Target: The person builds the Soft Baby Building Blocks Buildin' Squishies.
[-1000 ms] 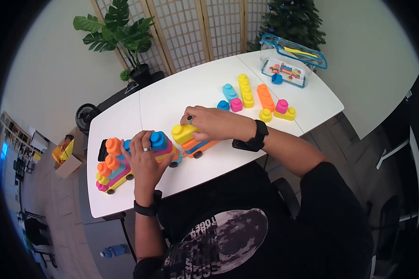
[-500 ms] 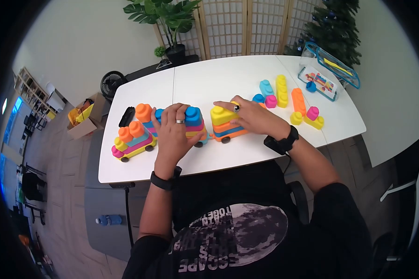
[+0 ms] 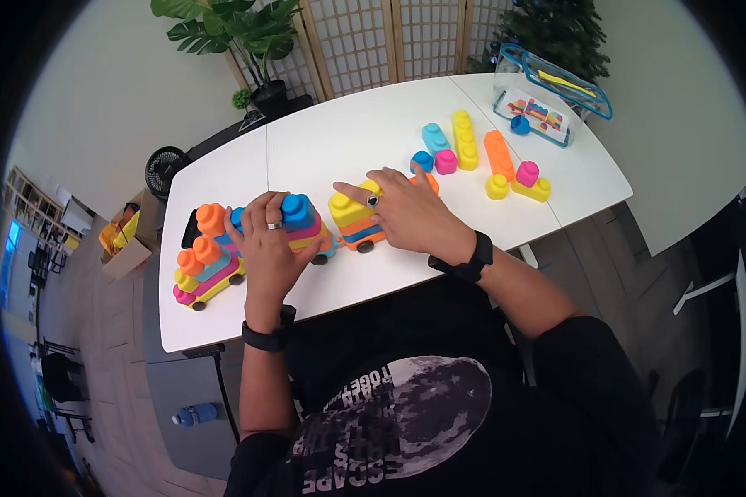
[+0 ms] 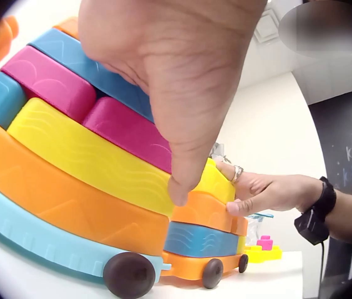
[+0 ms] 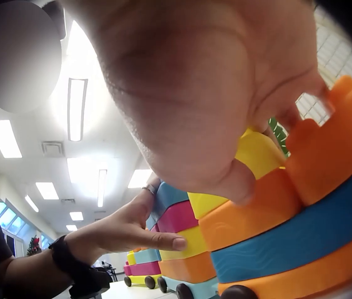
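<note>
A toy train of stacked building blocks stands on the white table (image 3: 406, 286). My left hand (image 3: 269, 253) grips its middle car, thumb on the near side against a yellow block (image 4: 89, 156), fingers over the top beside a blue block (image 3: 297, 211). My right hand (image 3: 414, 215) holds the right-hand car, its fingers across the yellow block (image 3: 350, 209) on top. In the right wrist view its thumb presses near an orange block (image 5: 251, 215), above a blue layer (image 5: 300, 230). A pink and yellow car (image 3: 211, 286) with orange blocks stands leftmost. The far-side fingertips are partly hidden.
Loose blocks lie to the right: a tall yellow block (image 3: 465, 141), a teal one (image 3: 435, 138), an orange one (image 3: 498, 155) and several small ones. A clear bag (image 3: 539, 116) with teal trim stands at the back right. A black case (image 3: 191, 228) lies behind the train.
The head view shifted right, then back left. My right hand now lies farther right over its car, with its fingers spread over the top. My left hand stays on the middle car.
</note>
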